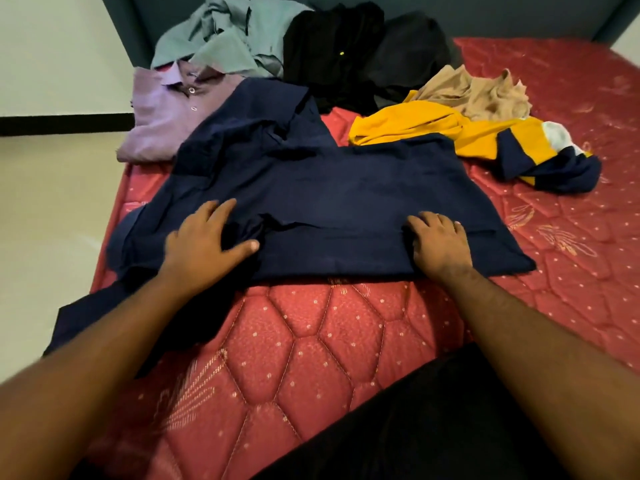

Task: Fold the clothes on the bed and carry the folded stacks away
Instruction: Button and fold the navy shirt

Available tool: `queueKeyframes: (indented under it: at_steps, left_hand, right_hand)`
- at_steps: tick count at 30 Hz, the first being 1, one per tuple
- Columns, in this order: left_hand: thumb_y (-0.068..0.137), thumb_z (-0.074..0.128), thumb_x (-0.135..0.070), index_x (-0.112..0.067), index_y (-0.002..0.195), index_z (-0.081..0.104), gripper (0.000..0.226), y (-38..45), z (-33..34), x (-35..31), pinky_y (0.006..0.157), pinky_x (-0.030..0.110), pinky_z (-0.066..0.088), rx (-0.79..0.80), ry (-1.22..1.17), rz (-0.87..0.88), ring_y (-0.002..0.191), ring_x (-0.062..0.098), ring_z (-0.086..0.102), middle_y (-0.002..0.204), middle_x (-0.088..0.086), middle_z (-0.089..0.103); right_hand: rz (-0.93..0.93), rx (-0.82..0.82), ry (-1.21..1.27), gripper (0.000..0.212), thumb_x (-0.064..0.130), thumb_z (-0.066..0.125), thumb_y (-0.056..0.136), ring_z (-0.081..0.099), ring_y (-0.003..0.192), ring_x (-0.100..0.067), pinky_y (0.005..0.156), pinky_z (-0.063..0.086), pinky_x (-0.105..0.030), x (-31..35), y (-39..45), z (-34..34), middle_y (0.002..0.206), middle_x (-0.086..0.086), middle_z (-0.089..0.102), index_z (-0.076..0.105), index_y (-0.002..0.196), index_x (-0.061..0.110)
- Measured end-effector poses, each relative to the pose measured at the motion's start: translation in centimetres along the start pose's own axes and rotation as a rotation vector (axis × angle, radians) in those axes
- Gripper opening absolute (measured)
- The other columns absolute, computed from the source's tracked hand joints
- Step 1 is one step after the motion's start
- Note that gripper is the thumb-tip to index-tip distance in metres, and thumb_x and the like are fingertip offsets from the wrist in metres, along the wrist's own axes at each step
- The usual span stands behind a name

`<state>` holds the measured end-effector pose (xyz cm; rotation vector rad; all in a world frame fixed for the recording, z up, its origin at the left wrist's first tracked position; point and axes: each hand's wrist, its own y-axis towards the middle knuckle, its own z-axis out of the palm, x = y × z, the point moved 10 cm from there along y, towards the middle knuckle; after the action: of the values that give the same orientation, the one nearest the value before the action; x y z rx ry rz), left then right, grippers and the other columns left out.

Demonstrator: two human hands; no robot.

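Forearms cut off by lower frame edge; dark trousers hiding near right corner of red quilted mattress (304,344). Navy shirt (329,199) spread mid-bed, left sleeve trailing over bed edge, partly under left arm. Left hand (204,240) flat on shirt, fingers spread and relaxed. Right hand (440,240) pressing hem, fingers straight. Beyond: folded lilac polo (166,116), crumpled grey-green shirt (225,43), black garments (349,60) hard to separate, beige cloth (474,91), yellow-navy jersey (485,143). No readable writing or labels.
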<state>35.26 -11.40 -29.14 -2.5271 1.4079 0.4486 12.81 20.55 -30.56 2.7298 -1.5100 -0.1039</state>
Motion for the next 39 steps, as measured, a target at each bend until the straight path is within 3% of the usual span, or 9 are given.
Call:
queueKeyframes:
  at_steps: [4, 8, 12, 17, 21, 23, 27, 35, 39]
  left_hand:
    - [0.055, 0.044, -0.097, -0.042, 0.153, 0.002, 0.120, -11.4, 0.4, 6.8, 0.107, 0.065, 0.023, 0.093, 0.171, -0.217, 0.143, 0.029, 0.027, 0.155, 0.002, 0.025]
    - [0.060, 0.077, -0.068, -0.054, 0.146, -0.015, 0.127, -15.7, -0.4, 9.7, 0.094, 0.056, 0.046, 0.177, 0.108, -0.342, 0.124, 0.040, 0.047, 0.151, 0.005, 0.021]
    - [0.072, 0.078, -0.022, -0.041, 0.152, 0.018, 0.101, -12.6, -3.8, 8.6, 0.091, 0.038, 0.050, 0.196, 0.027, -0.283, 0.110, 0.036, 0.060, 0.135, 0.013, 0.052]
    - [0.064, 0.085, -0.006, -0.022, 0.115, 0.064, 0.057, -4.9, -8.1, 3.3, 0.082, 0.026, 0.052, 0.549, -0.166, -0.085, 0.095, 0.018, 0.064, 0.112, 0.004, 0.069]
    - [0.082, 0.056, -0.003, -0.030, 0.141, 0.043, 0.066, 2.0, -23.6, -5.6, 0.094, 0.049, 0.040, -0.439, 0.501, 0.208, 0.124, 0.040, 0.047, 0.140, 0.016, 0.048]
    - [0.077, 0.060, -0.003, -0.038, 0.147, 0.029, 0.084, 1.0, -25.3, -9.3, 0.105, 0.060, 0.026, -0.670, 0.581, 0.283, 0.143, 0.043, 0.023, 0.159, 0.012, 0.022]
    - [0.078, 0.063, -0.016, -0.028, 0.133, 0.051, 0.058, -2.2, -14.3, -6.8, 0.097, 0.053, 0.034, -0.498, 0.369, 0.358, 0.131, 0.035, 0.043, 0.143, 0.008, 0.045]
    - [0.091, 0.056, -0.055, -0.023, 0.141, 0.047, 0.060, -9.3, -0.6, 13.5, 0.099, 0.048, 0.040, -0.249, -0.205, -0.376, 0.121, 0.033, 0.050, 0.131, 0.007, 0.055]
    - [0.086, 0.063, -0.054, -0.021, 0.093, 0.070, 0.035, -7.4, -1.4, 14.4, 0.084, 0.039, 0.050, -0.228, -0.334, -0.483, 0.094, 0.032, 0.063, 0.093, 0.004, 0.070]
  right_hand:
    - [-0.137, 0.115, 0.146, 0.040, 0.029, 0.058, 0.088, 0.052, 0.118, -0.032, 0.097, 0.045, -0.044, 6.0, -1.5, -0.5, 0.131, -0.006, 0.053, 0.056, 0.126, 0.020]
    - [-0.314, 0.281, 0.173, 0.052, 0.035, 0.052, 0.092, 0.039, 0.133, -0.028, 0.104, 0.041, -0.043, 13.3, -4.1, 1.9, 0.151, -0.002, 0.033, 0.040, 0.143, 0.028]
    - [-0.258, 0.335, 0.187, 0.059, 0.051, 0.037, 0.098, 0.013, 0.148, -0.024, 0.116, 0.016, -0.054, 15.6, -5.7, 3.2, 0.161, 0.005, 0.011, 0.012, 0.151, 0.043]
    - [-0.211, 0.347, 0.172, 0.067, 0.074, 0.021, 0.088, -0.012, 0.148, -0.021, 0.113, -0.008, -0.061, 16.7, -8.0, 4.7, 0.161, 0.013, -0.010, -0.002, 0.147, 0.053]
    - [-0.219, 0.357, 0.156, 0.077, 0.082, 0.014, 0.079, -0.017, 0.147, -0.021, 0.113, -0.011, -0.060, 16.6, -8.1, 4.8, 0.159, 0.013, -0.017, -0.009, 0.146, 0.053]
    - [-0.219, 0.331, 0.132, 0.080, 0.084, 0.009, 0.075, -0.018, 0.147, -0.022, 0.113, -0.012, -0.060, 16.5, -8.3, 4.6, 0.159, 0.013, -0.019, -0.014, 0.145, 0.053]
    - [-0.279, 0.250, 0.109, 0.083, 0.088, 0.000, 0.073, -0.020, 0.146, -0.022, 0.112, -0.015, -0.060, 17.5, -8.3, 3.6, 0.156, 0.014, -0.025, -0.024, 0.142, 0.051]
    - [-0.383, 0.247, 0.077, 0.083, 0.086, -0.007, 0.070, -0.018, 0.147, -0.019, 0.114, -0.013, -0.057, 19.4, -8.7, 4.3, 0.157, 0.015, -0.021, -0.020, 0.144, 0.051]
    - [-0.372, 0.268, 0.091, 0.080, 0.087, -0.006, 0.071, -0.019, 0.146, -0.017, 0.114, -0.012, -0.058, 19.3, -8.7, 4.3, 0.156, 0.016, -0.022, -0.022, 0.142, 0.053]
